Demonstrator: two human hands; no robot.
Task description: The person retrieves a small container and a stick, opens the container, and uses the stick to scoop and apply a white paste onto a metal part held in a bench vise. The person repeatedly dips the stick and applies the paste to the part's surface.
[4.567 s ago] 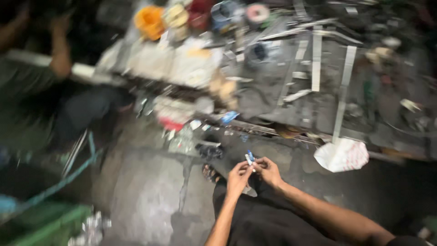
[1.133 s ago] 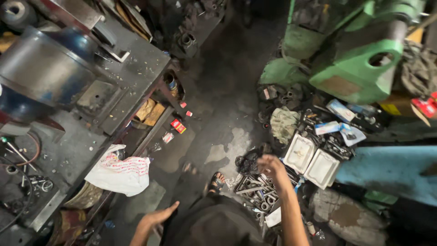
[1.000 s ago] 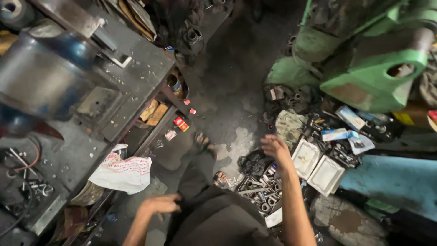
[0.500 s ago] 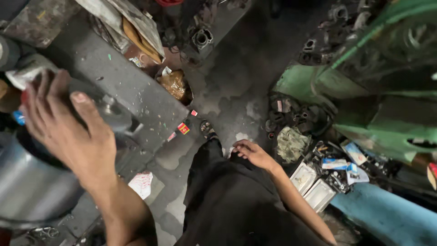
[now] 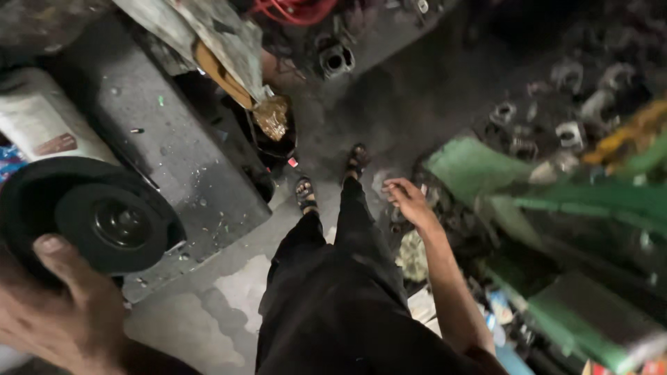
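left hand (image 5: 66, 305): clamped on black round machine part (image 5: 94, 219) | right hand (image 5: 408, 201): loosely spread, empty, hanging free

Two hands show: the left hand (image 5: 59, 312) on one black round wheel (image 5: 104, 222), the right hand (image 5: 408, 201) right of it. Two sandals (image 5: 306, 194) lie between. One green machine (image 5: 556, 229) stands far right.
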